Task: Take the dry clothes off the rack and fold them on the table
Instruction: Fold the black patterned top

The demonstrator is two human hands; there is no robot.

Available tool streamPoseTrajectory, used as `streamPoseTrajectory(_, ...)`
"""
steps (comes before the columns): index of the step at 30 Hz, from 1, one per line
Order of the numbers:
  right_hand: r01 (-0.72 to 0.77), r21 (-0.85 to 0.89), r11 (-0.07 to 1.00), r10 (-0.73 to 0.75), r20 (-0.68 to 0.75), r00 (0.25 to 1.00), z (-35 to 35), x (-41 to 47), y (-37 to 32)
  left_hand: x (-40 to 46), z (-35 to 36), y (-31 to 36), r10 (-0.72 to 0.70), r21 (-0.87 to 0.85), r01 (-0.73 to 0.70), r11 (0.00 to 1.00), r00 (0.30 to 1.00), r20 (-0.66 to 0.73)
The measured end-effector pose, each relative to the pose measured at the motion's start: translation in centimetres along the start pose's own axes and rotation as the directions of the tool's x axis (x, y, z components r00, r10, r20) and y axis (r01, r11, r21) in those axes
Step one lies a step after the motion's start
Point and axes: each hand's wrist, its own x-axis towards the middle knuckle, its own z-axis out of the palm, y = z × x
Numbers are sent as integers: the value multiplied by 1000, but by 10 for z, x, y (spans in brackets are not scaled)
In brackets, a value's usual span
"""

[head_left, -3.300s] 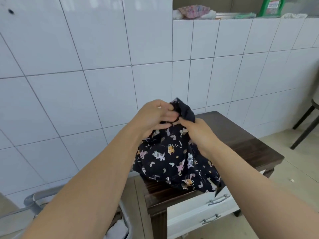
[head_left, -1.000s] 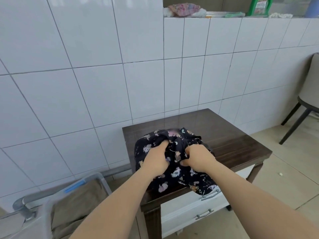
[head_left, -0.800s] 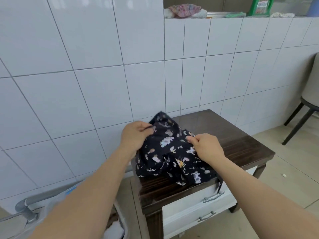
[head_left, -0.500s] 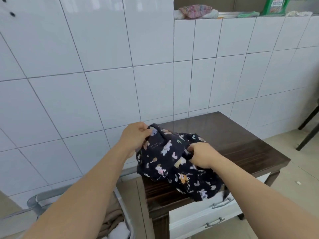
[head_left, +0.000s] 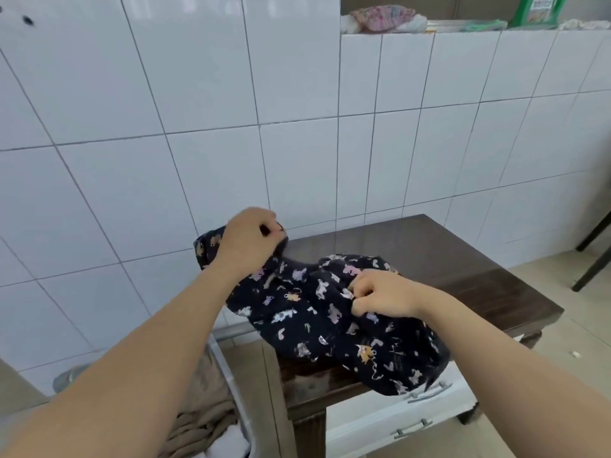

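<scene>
- Fingers of our left hand (head_left: pixel 246 241) are curled round a raised corner of the dark printed garment (head_left: pixel 317 312), lifting it above the table's far left corner, close to the tiled wall (head_left: pixel 198 127).
- Our right hand (head_left: pixel 380 297) pinches a fold of the same garment lower down, with its knuckles bent and the cloth bunched under them.
- Between our hands the garment is crumpled, not folded; most of it lies on the left part of the dark wooden table (head_left: pixel 463 259), and its near edge hangs over the table's front.
- Under that overhang we see white drawers (head_left: pixel 396 421) with metal handles.
- Left of the table, below our left forearm, stands a basket (head_left: pixel 231 375) holding beige cloth (head_left: pixel 201 414).
- Up on the ledge (head_left: pixel 429 31) above the tiles lie a pink patterned bundle (head_left: pixel 380 18) and a green package (head_left: pixel 542 9).
- At the right edge, dark chair legs (head_left: pixel 591 256) stand on the floor.
</scene>
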Motion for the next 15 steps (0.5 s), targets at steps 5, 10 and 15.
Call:
streamPoseTrajectory(5,-142,-23,990,124,-357,926,12,8,25,-19,42,0,-21,-35,44,998,865,502)
streamPoseTrajectory(10,-233,-73,970,204,-283,937,25,31,53,-19,85,-11,-118,-37,168,985,815,567)
streamPoseTrajectory(15,-296,-145,944,272,-163,948,29,53,64,-10,112,-23,-236,5,290,957,767,597)
